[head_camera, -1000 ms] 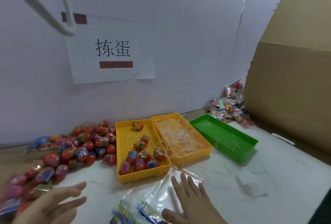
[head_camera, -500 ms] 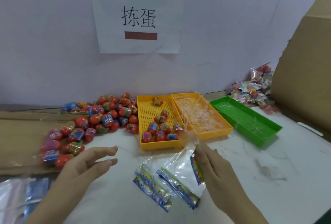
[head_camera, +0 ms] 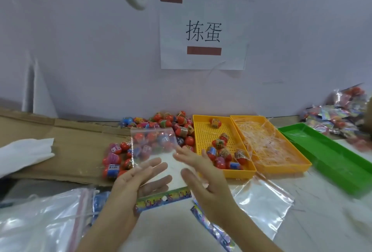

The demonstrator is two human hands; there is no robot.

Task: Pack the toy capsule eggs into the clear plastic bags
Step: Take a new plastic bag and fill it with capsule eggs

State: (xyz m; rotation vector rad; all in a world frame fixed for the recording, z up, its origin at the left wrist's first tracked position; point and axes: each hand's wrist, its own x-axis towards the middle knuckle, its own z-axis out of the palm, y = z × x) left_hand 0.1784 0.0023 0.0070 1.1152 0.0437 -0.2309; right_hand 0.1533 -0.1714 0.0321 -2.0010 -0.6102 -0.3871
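The clear plastic bag (head_camera: 153, 145) stands upright in the middle of the frame, between the two hands. Its printed header strip sits at the bottom and its plain top edge points up-frame, so its long axis runs from the hands toward the wall. It looks empty; the colours inside its outline are eggs seen through it.

The left hand (head_camera: 130, 187) lies behind the lower half, its straight fingers showing through the plastic and bearing the sheet. The right hand (head_camera: 207, 181) is flat with fingers extended, its fingertips at the bag's right edge. Neither hand has curled round it, and I cannot tell whether a thumb pins the header.

The coming move turns on where the toy capsule eggs lie from the bag. The loose pile (head_camera: 167, 122) sits up-frame, just beyond the bag's top edge and spreading down to its left. A smaller group rests in the yellow tray (head_camera: 239, 173), just right of the right hand. By my reading the right hand is nearer the tray eggs and the left nearer the pile.

Further right are a second yellow tray (head_camera: 281, 169) holding clear strands and a green tray (head_camera: 332, 163), with filled packets (head_camera: 338, 116) at the far right. Spare bags (head_camera: 261, 197) lie flat at lower right
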